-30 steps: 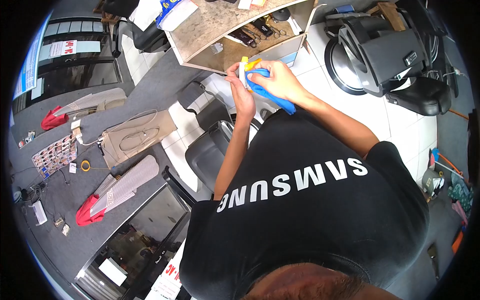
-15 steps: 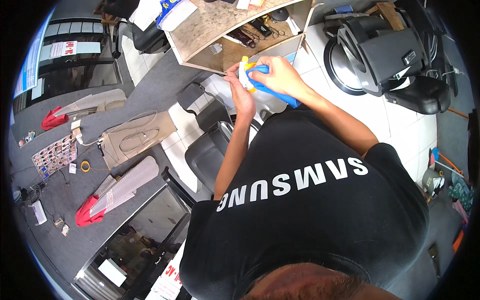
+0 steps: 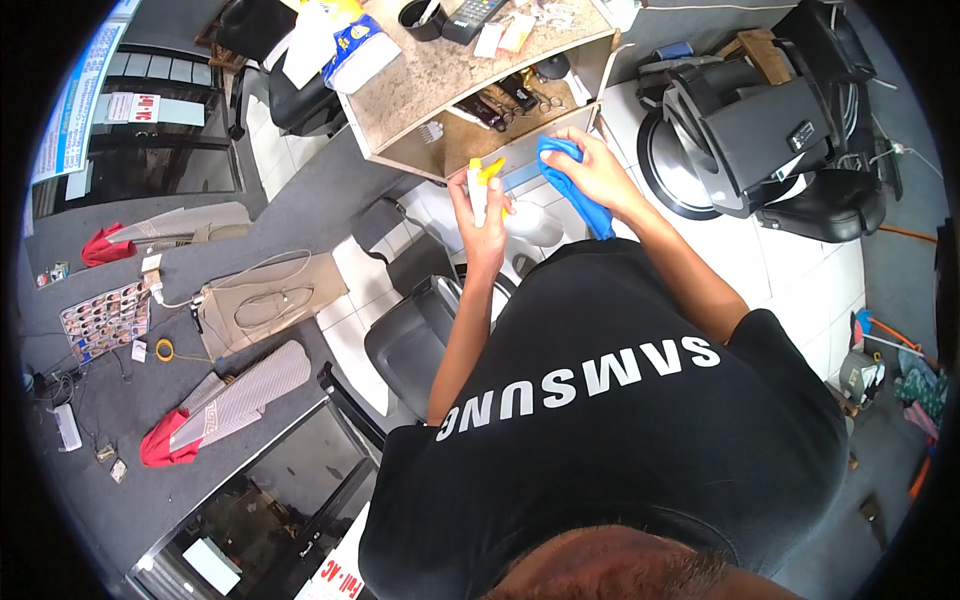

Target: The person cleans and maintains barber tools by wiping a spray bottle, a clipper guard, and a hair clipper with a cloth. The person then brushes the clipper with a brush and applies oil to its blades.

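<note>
— What garment is shown?
— A black T-shirt (image 3: 620, 450); short sleeves (image 3: 780, 350); rounded neckline (image 3: 712, 530); white capitals (image 3: 585, 378), "SAMSUNG", inverted in view.
— And the extremities?
— Left hand (image 3: 483, 222) and right hand (image 3: 597, 178); both bare.

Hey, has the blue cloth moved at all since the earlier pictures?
Yes. Judged against the open cabinet, the blue cloth has shifted to the right in the view and slightly nearer the cabinet.
</note>
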`<control>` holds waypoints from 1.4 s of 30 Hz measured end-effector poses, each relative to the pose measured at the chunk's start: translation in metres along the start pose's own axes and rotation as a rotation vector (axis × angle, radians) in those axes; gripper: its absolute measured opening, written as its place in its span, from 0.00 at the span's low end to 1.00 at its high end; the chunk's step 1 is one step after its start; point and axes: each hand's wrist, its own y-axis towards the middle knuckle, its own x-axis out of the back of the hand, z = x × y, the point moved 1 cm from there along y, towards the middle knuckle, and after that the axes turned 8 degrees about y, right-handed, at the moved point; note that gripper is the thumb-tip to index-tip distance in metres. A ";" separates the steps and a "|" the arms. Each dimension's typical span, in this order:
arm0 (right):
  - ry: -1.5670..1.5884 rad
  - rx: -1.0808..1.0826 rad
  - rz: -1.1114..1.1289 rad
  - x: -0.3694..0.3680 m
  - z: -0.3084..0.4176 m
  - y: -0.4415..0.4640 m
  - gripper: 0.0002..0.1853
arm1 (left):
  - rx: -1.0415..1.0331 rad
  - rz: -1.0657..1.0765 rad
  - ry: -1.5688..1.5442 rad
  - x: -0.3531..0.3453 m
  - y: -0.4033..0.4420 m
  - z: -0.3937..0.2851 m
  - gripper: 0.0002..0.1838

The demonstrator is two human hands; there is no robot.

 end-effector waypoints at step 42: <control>-0.589 0.135 -1.474 0.405 -0.128 0.076 0.28 | 0.043 0.261 0.338 -0.082 -0.010 0.023 0.14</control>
